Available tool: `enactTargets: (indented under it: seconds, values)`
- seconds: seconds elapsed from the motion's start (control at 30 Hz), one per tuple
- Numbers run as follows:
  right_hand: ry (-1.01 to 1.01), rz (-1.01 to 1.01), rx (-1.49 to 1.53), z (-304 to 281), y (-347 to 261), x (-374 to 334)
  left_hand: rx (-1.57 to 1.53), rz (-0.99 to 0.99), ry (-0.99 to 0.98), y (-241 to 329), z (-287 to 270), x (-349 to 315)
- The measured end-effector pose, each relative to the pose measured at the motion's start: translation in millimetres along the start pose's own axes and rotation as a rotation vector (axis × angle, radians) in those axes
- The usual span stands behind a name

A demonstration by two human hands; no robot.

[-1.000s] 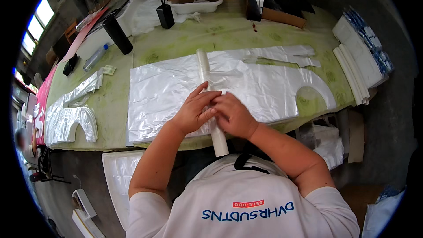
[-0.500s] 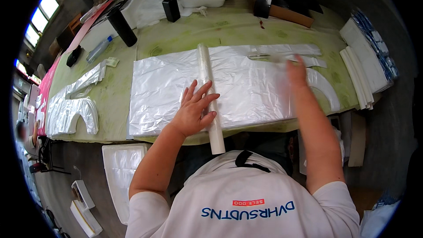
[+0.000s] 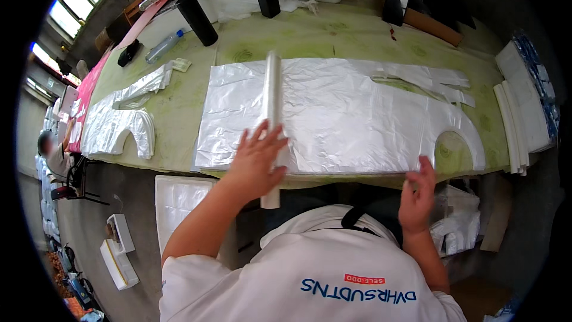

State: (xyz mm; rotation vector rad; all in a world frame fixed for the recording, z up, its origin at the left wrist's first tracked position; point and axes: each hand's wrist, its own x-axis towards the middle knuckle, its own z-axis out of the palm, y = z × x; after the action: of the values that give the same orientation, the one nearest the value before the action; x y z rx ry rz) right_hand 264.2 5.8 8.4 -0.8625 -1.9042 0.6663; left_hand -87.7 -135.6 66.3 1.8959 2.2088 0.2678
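A pale cardboard-like roll point(image 3: 271, 86) lies upright across a stack of thin, shiny white plastic film point(image 3: 339, 113), its near end past the table edge. My left hand point(image 3: 256, 164) rests on this roll, fingers spread and laid over it rather than wrapped round. The film is spread flat and crinkled; its right end has a curved cut-out and loose strips, like a disposable apron. Beside the near edge of that film, my right hand point(image 3: 417, 203) is raised with its fingers apart and nothing in it.
A folded white plastic piece point(image 3: 119, 128) lies at left on the green tablecloth point(image 3: 286, 33). Behind stand a black cylinder point(image 3: 198, 21), a plastic bottle point(image 3: 164, 48) and a black box point(image 3: 267, 0). White rolls point(image 3: 512, 128) lean at right. Another person point(image 3: 56, 155) sits far left.
My right hand has come back from the far strips to the near edge. The roll, under my left hand, has shifted left over the film. The view has swung left.
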Motion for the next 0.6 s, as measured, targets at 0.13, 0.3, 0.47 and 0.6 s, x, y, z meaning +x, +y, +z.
enactTargets:
  seconds: [0.13, 0.3, 0.47, 0.6]
  values:
    - [-0.169, -0.027, 0.055, 2, -13, -28, -0.009, -0.221, 0.271, -30, -23, -23]
    - [-0.362, -0.147, 0.181, 20, -15, -23, -0.026, -0.321, 0.219, -26, 9, -28]
    - [-0.342, -0.087, 0.196, 18, -9, -30, 0.198, -0.598, 0.195, -95, 6, -51]
    - [-0.31, 0.003, 0.224, 19, -3, -39, 0.046, -0.562, 0.282, -109, 8, -61]
